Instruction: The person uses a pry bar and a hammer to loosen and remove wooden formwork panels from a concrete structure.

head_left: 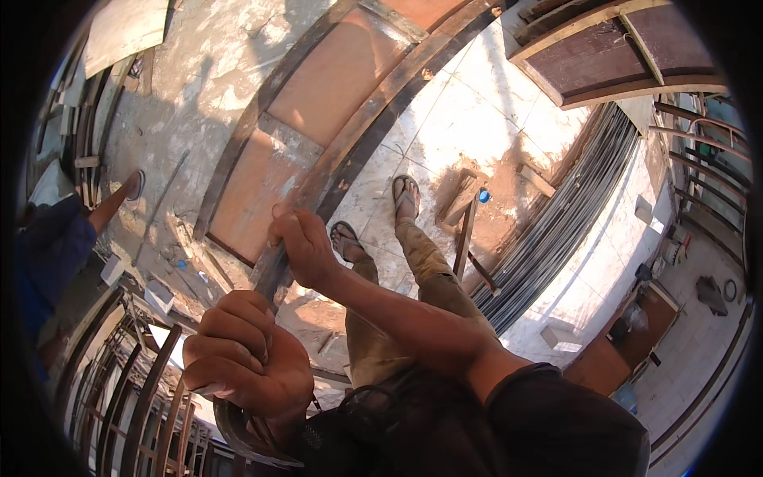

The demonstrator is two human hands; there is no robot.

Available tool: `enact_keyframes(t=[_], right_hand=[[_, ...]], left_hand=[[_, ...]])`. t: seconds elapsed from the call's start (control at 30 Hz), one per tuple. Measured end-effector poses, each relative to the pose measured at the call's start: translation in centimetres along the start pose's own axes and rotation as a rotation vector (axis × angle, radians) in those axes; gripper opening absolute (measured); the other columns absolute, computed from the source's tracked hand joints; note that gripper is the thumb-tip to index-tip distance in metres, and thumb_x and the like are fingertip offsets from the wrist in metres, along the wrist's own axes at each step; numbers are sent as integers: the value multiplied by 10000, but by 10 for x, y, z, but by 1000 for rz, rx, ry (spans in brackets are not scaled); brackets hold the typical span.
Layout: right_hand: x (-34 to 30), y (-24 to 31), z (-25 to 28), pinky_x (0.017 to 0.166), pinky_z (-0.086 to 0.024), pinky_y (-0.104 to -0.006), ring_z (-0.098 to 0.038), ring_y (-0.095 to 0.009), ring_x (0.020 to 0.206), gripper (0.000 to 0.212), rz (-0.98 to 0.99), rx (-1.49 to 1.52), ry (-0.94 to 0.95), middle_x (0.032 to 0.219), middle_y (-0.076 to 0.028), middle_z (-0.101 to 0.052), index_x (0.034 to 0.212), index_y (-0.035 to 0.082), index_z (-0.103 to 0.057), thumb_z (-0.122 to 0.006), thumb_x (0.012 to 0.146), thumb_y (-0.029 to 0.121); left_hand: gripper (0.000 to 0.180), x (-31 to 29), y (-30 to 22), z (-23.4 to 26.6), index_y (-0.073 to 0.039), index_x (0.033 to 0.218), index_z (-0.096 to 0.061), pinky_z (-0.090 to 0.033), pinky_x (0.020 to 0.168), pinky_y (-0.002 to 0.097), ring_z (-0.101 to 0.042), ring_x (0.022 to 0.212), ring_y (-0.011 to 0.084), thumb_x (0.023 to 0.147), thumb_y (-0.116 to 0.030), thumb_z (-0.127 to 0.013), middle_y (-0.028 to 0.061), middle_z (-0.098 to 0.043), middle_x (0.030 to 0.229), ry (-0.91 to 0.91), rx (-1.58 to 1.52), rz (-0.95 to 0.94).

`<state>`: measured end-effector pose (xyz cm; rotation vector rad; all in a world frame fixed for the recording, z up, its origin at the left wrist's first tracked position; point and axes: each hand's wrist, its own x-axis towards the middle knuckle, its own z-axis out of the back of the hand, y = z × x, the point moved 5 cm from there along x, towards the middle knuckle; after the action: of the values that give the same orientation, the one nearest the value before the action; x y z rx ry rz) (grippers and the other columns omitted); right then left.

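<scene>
My right hand is closed, thumb and fingers pressed together, right over the near end of a dark wooden rail. That rail edges a long framed panel with brown board faces, which stretches away to the upper right. Whatever is in the right hand's fingers is hidden. Nearer to me and lower left, my left hand makes a closed fist; its grip hides anything inside. Below the left wrist shows a curved dark edge that I cannot identify. My sandaled feet stand on pale tiles right of the panel.
A bundle of long metal rods lies to the right. Wood offcuts and a blue cap lie near my feet. Another framed panel is at upper right. A person in dark blue is at far left, above stacked frames.
</scene>
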<state>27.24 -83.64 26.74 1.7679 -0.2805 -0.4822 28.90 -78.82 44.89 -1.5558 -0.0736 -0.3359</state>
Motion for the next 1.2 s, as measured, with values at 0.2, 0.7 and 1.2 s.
enact_keyframes(t=[0.2, 0.7, 1.2], right_hand=[[34, 5, 51, 567, -339, -454, -410, -310, 490, 519, 107, -76, 68, 514, -155, -400, 576, -3, -426, -405, 1024, 258], [43, -6, 106, 647, -405, -397, -479, -256, 553, 202, 400, -185, 40, 657, -68, -522, 849, 60, -402, -356, 1042, 97], [66, -40, 157, 891, -473, -376, -637, -281, 944, 349, -203, -417, -69, 1056, -161, -640, 1227, 29, -564, -464, 1044, 308]], left_hand=[[382, 4, 3, -53, -139, 750, -325, -357, 611, 304, -289, 569, 100, 1098, -296, -326, -4, -277, 631, 42, -10, 25], [402, -3, 30, -108, -146, 670, -322, -313, 580, 299, -290, 543, 112, 1049, -239, -418, -11, -295, 601, 76, -25, 98], [469, 158, 189, 11, -190, 666, -333, -188, 433, 273, -179, 428, 72, 955, -389, -644, -59, -202, 526, -462, -92, 224]])
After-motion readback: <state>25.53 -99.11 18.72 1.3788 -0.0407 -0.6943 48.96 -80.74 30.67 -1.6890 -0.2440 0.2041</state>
